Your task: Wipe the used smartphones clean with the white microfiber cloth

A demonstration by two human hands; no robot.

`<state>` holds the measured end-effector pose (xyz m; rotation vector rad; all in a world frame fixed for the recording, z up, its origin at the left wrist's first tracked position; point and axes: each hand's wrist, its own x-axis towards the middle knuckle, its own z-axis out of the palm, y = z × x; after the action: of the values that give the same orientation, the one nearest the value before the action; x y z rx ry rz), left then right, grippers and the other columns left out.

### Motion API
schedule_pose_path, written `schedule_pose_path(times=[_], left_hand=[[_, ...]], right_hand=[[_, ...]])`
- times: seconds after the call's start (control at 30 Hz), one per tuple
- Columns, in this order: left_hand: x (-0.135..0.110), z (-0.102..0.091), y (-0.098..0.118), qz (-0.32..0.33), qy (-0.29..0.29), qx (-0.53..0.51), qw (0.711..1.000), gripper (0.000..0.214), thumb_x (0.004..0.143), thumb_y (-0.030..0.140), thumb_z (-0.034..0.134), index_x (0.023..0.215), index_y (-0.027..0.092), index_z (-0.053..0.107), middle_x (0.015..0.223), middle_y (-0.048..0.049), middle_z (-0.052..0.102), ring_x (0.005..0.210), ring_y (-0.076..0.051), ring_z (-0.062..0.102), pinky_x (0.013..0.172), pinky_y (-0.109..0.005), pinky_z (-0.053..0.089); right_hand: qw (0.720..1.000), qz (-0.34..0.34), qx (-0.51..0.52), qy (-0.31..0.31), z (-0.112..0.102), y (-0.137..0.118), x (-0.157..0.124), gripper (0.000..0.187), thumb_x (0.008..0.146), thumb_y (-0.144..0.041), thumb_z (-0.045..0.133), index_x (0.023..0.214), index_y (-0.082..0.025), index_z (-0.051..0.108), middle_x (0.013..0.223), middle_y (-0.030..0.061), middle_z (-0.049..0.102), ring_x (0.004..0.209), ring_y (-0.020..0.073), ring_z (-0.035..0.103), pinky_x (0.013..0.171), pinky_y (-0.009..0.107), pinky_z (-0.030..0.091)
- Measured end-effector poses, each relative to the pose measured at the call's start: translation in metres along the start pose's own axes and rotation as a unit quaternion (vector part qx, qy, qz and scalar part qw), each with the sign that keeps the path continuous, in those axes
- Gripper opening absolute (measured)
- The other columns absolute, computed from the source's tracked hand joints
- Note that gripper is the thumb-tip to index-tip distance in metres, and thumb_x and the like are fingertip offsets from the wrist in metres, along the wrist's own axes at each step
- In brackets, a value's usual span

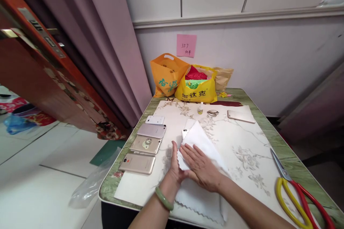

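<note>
Four phones [141,144] aligned, fifth phone [184,134] partly under cloth [202,137], my right hand [200,167] flat atop, left grip [175,168] unclear, sixth phone [241,116] untouched.

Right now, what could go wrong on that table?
The phone partly under the cloth might slide if the right hand pushes too hard. The front phone in the left row lies close to the edge of the table, so a knock could tip it off. The scissors lie with a bare tip that might prick someone reaching over.
</note>
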<state>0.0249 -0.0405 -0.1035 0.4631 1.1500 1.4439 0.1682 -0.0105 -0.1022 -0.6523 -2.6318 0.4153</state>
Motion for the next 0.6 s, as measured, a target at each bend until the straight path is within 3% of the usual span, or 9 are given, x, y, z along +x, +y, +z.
schedule_pose_path(times=[0.07, 0.13, 0.2, 0.3, 0.4, 0.5, 0.6], left_hand=[[0.010, 0.001, -0.002, -0.065, -0.047, -0.055, 0.995, 0.078, 0.069, 0.078, 0.060, 0.113, 0.015, 0.068, 0.116, -0.0180, 0.070, 0.124, -0.035, 0.056, 0.096, -0.046, 0.051], [0.021, 0.006, -0.004, -0.167, -0.113, -0.178, 0.963, 0.068, 0.080, 0.071, 0.054, 0.118, 0.016, 0.065, 0.117, -0.0148, 0.070, 0.121, -0.033, 0.058, 0.096, -0.047, 0.050], [0.028, 0.012, -0.005, -0.206, -0.138, -0.264, 0.932, 0.053, 0.088, 0.058, 0.052, 0.124, 0.020, 0.062, 0.116, -0.0100, 0.072, 0.117, -0.029, 0.061, 0.098, -0.044, 0.049], [0.028, 0.019, -0.005, -0.203, -0.137, -0.287, 0.926, 0.041, 0.093, 0.040, 0.052, 0.128, 0.020, 0.060, 0.112, -0.0086, 0.073, 0.111, -0.025, 0.065, 0.099, -0.040, 0.048], [0.023, 0.020, -0.005, -0.229, -0.141, -0.267, 0.925, 0.042, 0.091, 0.037, 0.056, 0.128, 0.016, 0.061, 0.108, -0.0105, 0.074, 0.103, -0.026, 0.068, 0.097, -0.041, 0.048], [0.019, 0.016, -0.002, -0.228, -0.148, -0.266, 0.925, 0.045, 0.090, 0.043, 0.057, 0.125, 0.016, 0.062, 0.106, -0.0112, 0.074, 0.096, -0.028, 0.069, 0.088, -0.044, 0.052], [0.016, 0.010, 0.004, -0.199, -0.165, -0.269, 0.928, 0.050, 0.090, 0.050, 0.054, 0.123, 0.014, 0.062, 0.107, -0.0142, 0.073, 0.088, -0.026, 0.070, 0.071, -0.037, 0.054]], right_hand=[[0.999, 0.022, -0.028, -0.006, 0.002, 0.008, 0.011, 0.067, 0.102, -0.050, 0.034, 0.157, -0.023, 0.007, 0.159, 0.0073, 0.024, 0.147, 0.0250, 0.022, 0.121, 0.049, 0.018], [0.997, 0.051, -0.057, -0.007, 0.004, 0.017, 0.023, 0.065, 0.103, -0.050, 0.031, 0.157, -0.022, 0.008, 0.160, 0.0065, 0.023, 0.148, 0.0245, 0.022, 0.121, 0.048, 0.019], [0.993, 0.083, -0.083, -0.001, 0.006, 0.027, 0.033, 0.065, 0.102, -0.051, 0.029, 0.157, -0.020, 0.011, 0.160, 0.0069, 0.021, 0.148, 0.0250, 0.020, 0.120, 0.048, 0.020], [0.986, 0.142, -0.079, 0.022, 0.008, 0.043, 0.038, 0.064, 0.103, -0.049, 0.027, 0.157, -0.019, 0.013, 0.160, 0.0083, 0.022, 0.148, 0.0256, 0.020, 0.119, 0.050, 0.022], [0.969, 0.234, -0.012, 0.075, 0.007, 0.058, 0.028, 0.062, 0.102, -0.049, 0.025, 0.157, -0.019, 0.019, 0.157, 0.0103, 0.031, 0.146, 0.0261, 0.027, 0.116, 0.050, 0.027], [0.935, 0.297, 0.090, 0.171, 0.002, 0.065, 0.013, 0.056, 0.100, -0.052, 0.032, 0.144, -0.021, 0.047, 0.140, 0.0104, 0.056, 0.128, 0.0272, 0.052, 0.107, 0.045, 0.040], [0.882, 0.340, 0.194, 0.261, -0.007, 0.065, 0.002, 0.049, 0.095, -0.056, 0.043, 0.113, -0.019, 0.069, 0.104, 0.0063, 0.073, 0.094, 0.0238, 0.066, 0.085, 0.035, 0.050]])
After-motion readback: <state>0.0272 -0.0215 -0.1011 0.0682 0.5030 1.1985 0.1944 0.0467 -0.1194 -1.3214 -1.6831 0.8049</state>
